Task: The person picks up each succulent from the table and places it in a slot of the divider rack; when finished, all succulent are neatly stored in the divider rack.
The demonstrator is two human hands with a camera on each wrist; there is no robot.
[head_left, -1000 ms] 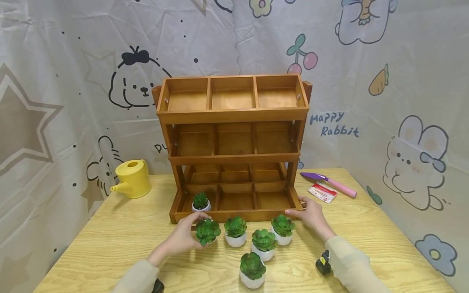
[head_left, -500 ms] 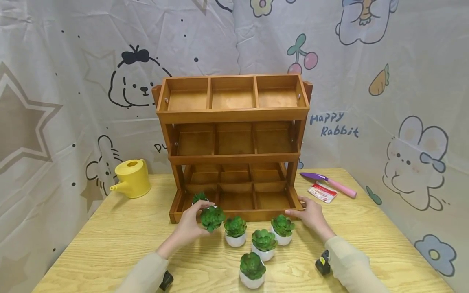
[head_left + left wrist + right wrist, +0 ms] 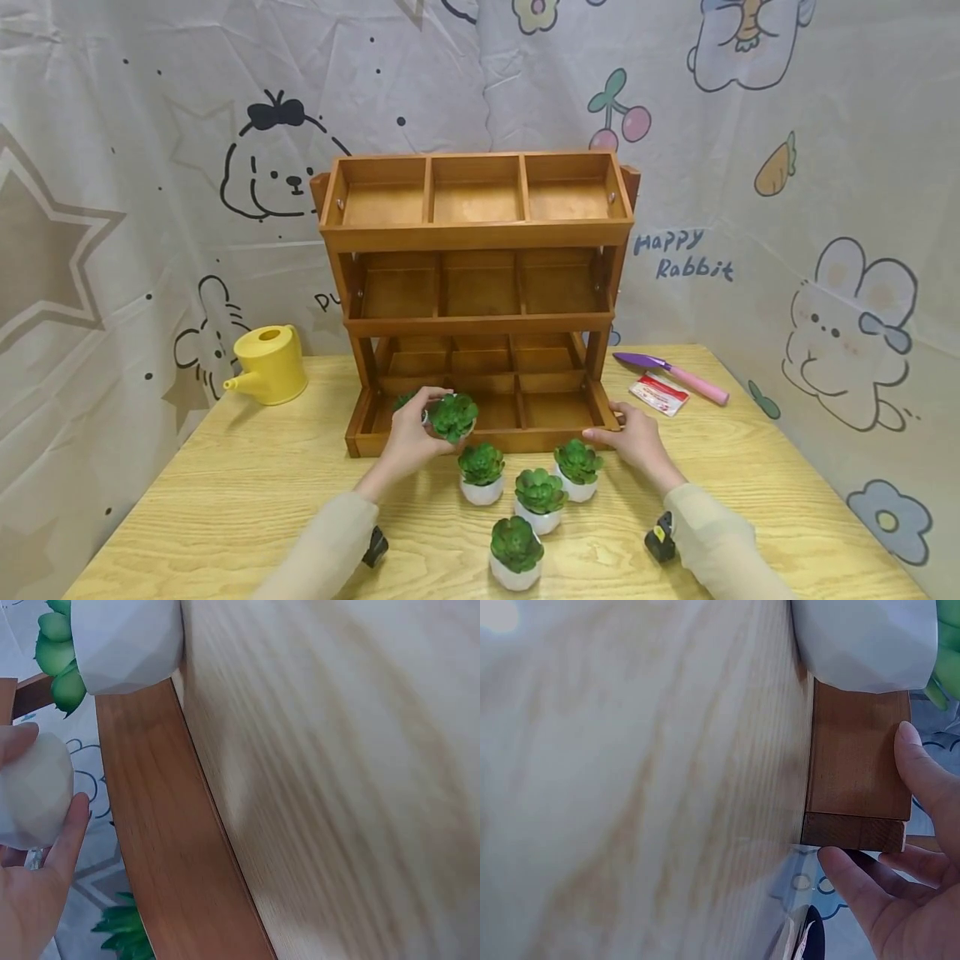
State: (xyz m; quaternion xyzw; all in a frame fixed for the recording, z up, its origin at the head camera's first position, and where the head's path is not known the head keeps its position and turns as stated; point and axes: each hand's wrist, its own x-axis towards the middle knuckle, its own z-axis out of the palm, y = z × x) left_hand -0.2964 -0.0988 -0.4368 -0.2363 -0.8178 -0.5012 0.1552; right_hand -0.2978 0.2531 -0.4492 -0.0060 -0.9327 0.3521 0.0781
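Note:
My left hand [image 3: 409, 435] holds a potted succulent [image 3: 454, 417] by its white pot [image 3: 36, 791], thumb and fingers on its sides. It hangs at the front edge of the bottom tier of a brown wooden plant shelf [image 3: 476, 238], overlapping the middle compartment in the head view. Behind the hand, a spiky potted plant [image 3: 403, 402] sits in the bottom left compartment, mostly hidden. My right hand [image 3: 637, 443] grips the shelf's bottom right front corner [image 3: 135, 750], thumb on the front board [image 3: 862, 754] and fingers at its end.
Several potted succulents stand on the table before the shelf, one succulent [image 3: 516, 552] nearest me. A yellow watering can [image 3: 268, 367] is at left. A trowel [image 3: 697, 384] with pink handle and a red-white packet [image 3: 659, 394] lie at right.
My left hand has lifted the succulent off the table and carried it forward and right to the shelf's bottom tier. The right hand stays at the corner.

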